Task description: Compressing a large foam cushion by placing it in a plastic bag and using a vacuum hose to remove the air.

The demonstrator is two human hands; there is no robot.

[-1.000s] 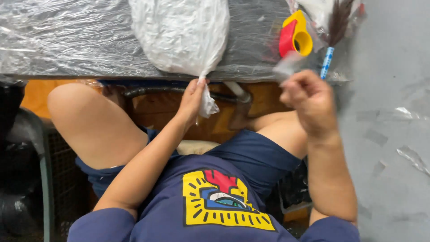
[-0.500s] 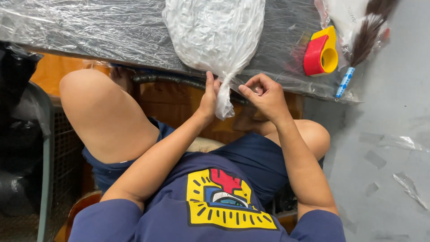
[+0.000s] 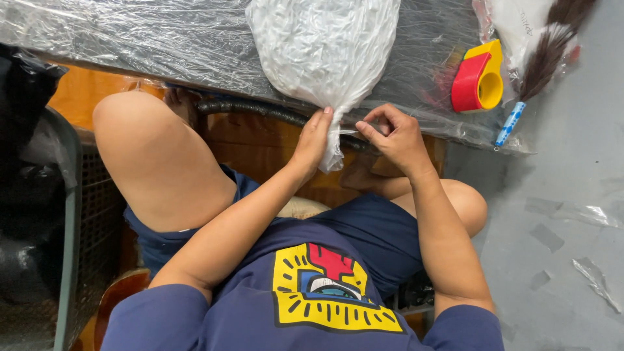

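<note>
A clear plastic bag stuffed with white material lies on the table, which is covered in plastic film. Its twisted neck hangs over the near edge. My left hand is closed around that neck from the left. My right hand is just right of the neck, thumb and forefinger pinched on what looks like a small strip of clear tape. The tape itself is hard to make out.
A red and yellow tape dispenser stands at the table's right end, beside a brown feather bundle and a blue-white pen. A black hose runs under the table edge. Black bags sit left of my knee.
My right hand came down from beside the tape dispenser to the bag's neck. My left hand kept its hold on the neck throughout.
</note>
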